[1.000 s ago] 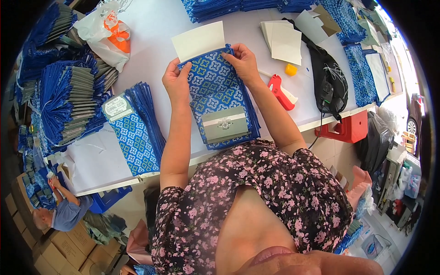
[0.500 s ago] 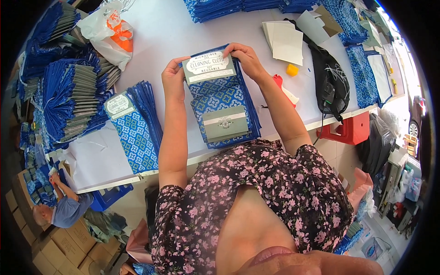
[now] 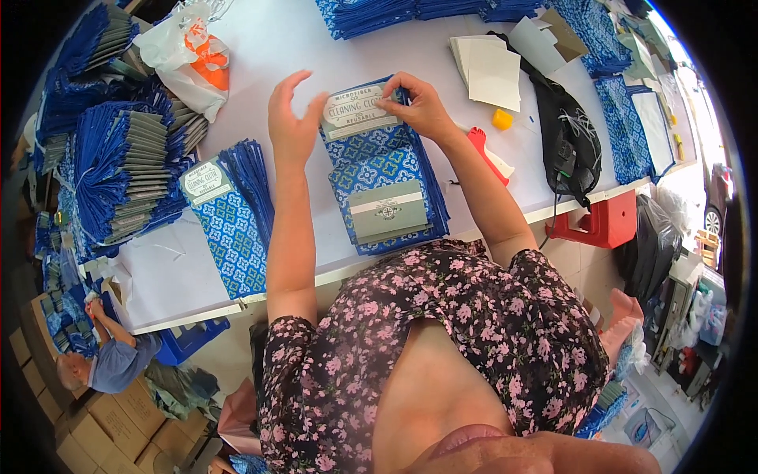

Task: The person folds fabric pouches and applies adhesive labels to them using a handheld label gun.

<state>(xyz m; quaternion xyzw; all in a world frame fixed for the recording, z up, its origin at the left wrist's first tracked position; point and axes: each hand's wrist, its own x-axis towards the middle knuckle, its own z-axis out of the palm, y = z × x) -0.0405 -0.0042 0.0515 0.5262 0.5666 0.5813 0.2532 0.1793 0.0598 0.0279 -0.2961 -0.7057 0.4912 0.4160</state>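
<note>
A stack of blue patterned cleaning cloths (image 3: 377,164) lies in front of me on the white table. Across its far end sits a grey-green and white label card (image 3: 359,122), and a second grey-green card (image 3: 387,225) shows lower down on the stack. My right hand (image 3: 422,107) pinches at the right part of the far card with thumb and forefinger. Just off the card's left edge, my left hand (image 3: 296,118) is open, fingers apart and holding nothing.
To the left lies another cloth stack (image 3: 229,237) with a card, beside big bundles of carded cloths (image 3: 118,170). A plastic bag (image 3: 189,55), white cards (image 3: 493,75), a yellow piece (image 3: 501,119), a red-and-white tool (image 3: 489,156) and a black bag (image 3: 564,138) surround the work area.
My left hand has let go of the card's left edge, moved a little left and spread its fingers. The right hand has shifted slightly inward over the card.
</note>
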